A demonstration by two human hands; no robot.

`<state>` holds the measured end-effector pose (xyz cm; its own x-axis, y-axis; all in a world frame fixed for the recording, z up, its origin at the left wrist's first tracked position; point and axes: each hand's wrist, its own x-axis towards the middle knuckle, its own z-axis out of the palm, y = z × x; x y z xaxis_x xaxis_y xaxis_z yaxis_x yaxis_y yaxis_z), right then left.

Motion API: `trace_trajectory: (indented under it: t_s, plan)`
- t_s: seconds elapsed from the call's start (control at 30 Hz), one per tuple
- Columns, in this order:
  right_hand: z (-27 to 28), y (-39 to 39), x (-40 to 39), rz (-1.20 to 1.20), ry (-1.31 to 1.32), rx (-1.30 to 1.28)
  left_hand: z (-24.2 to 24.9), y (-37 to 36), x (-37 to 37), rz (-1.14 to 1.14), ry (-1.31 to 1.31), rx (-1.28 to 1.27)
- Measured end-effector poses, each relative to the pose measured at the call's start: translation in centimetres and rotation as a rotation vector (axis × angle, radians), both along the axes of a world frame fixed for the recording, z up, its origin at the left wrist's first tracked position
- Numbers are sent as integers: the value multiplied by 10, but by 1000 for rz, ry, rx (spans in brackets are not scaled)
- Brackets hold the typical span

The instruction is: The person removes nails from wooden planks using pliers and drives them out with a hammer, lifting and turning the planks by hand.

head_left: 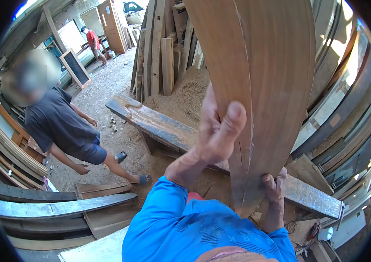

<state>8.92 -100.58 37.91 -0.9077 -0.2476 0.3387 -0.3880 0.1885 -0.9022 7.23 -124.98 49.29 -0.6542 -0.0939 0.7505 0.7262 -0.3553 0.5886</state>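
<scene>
Beside a low bench (163, 124) in a workshop, gripping a wide wooden board (281, 78) close to the body: left hand (216, 137) around one edge, right hand (277, 185) on the opposite edge, lower down. Best steadied with matched pressure from both sides, thumbs clear of the lengthwise crack (251, 109). Long axis running from waist toward the top of view, far end out of frame.

A person in a dark grey shirt (63, 113) walks past tall brown wooden boards (152, 52) near a sawdust pile (185, 96).
</scene>
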Motion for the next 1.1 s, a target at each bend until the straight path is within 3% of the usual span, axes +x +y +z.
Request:
trace_trajectory:
  t_s: [0.27, 0.5, 0.53, 0.6, 0.73, 0.8, 0.87, 0.93, 1.03, 1.1]
  plan:
    - [55, -46, -10, 74, 93, -177, 108, -9, 4, 216, 217, -119]
    - [62, -67, -31, 151, 175, -294, 172, -20, -6, -115, 247, -363]
    - [63, -69, -30, 147, 149, -258, 189, -47, -35, -332, 368, -497]
    - [58, -69, -34, 127, 111, -200, 183, -32, -31, -319, 366, -386]
    - [46, -72, -48, 334, 87, -405, 148, 0, -13, 135, 238, -203]
    - [42, -84, -46, 331, 107, -497, 140, 6, -18, 252, 197, -183]
    - [22, -104, -40, 168, 123, -454, 138, 10, -21, 373, 182, -169]
    - [11, -122, -39, 95, 131, -482, 127, 9, -28, 452, 165, -171]
    - [-23, -125, -42, 113, 40, -417, 71, -2, -61, 494, 152, -194]
    - [-39, -131, -48, 104, 36, -345, 58, -13, -76, 409, 108, -253]
